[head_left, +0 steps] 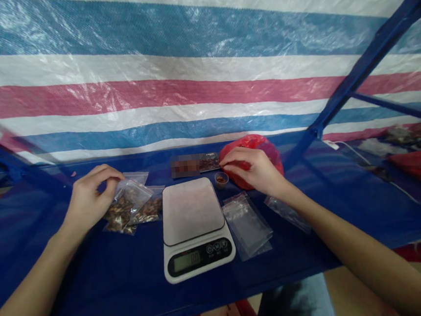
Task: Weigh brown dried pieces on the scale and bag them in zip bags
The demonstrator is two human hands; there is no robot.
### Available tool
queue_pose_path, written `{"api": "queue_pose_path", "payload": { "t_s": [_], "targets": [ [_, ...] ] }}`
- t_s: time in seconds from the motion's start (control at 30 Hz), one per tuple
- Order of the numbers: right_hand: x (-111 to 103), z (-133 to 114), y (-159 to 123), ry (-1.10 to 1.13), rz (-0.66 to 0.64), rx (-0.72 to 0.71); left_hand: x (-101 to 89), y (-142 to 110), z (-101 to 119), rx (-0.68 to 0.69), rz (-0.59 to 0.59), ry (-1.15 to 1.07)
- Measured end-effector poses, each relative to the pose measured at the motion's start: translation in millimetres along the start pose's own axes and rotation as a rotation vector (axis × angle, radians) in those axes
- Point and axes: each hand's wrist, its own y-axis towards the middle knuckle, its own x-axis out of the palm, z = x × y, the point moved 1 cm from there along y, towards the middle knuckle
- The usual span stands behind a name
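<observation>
My left hand (94,195) is at the left, thumb and forefinger closed at the upper edge of a clear zip bag (124,205) filled with brown dried pieces. Another filled zip bag (149,207) lies against it. My right hand (253,169) hovers in front of a red plastic bag (268,148), its fingertips pinched together; whatever is between them is too small to make out. Just below those fingertips stands a small clear cup (221,179) with brown bits inside. Between my hands sits a white kitchen scale (193,213), its plate bare, its display apparently reading zero.
Empty zip bags (248,226) lie right of the scale, with another clear bag (287,212) under my right forearm. A dark phone-like object (209,162), partly blurred out, lies behind the scale. Blue metal posts (351,81) flank the blue shelf (125,278); striped sheeting (175,92) hangs behind.
</observation>
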Motion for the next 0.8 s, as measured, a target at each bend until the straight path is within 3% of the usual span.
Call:
{"api": "queue_pose_path", "payload": {
  "t_s": [0.17,0.37,0.5,0.6,0.67,0.8],
  "targets": [
    [15.8,0.6,-7.3,0.051,-0.115,0.005,0.7,0.5,0.2,0.007,-0.001,-0.008],
    [16.3,10.1,-8.3,0.087,-0.030,0.047,1.4,-0.4,-4.0,0.026,-0.009,-0.025],
    [-1.0,22.0,-5.1,0.019,0.132,0.078,0.7,-1.2,-4.2,0.031,-0.012,-0.023],
    [-28.7,47.1,-5.0,-0.203,0.243,0.180,0.9,-0.9,-3.8,0.032,-0.005,-0.023],
    [-47.1,68.2,-7.2,-0.423,0.165,0.280,1.5,-0.5,-4.0,0.041,-0.004,-0.027],
    [-65.3,100.7,-16.2,-0.621,-0.217,0.472,2.8,0.1,-5.0,0.073,-0.003,-0.022]
  ]
}}
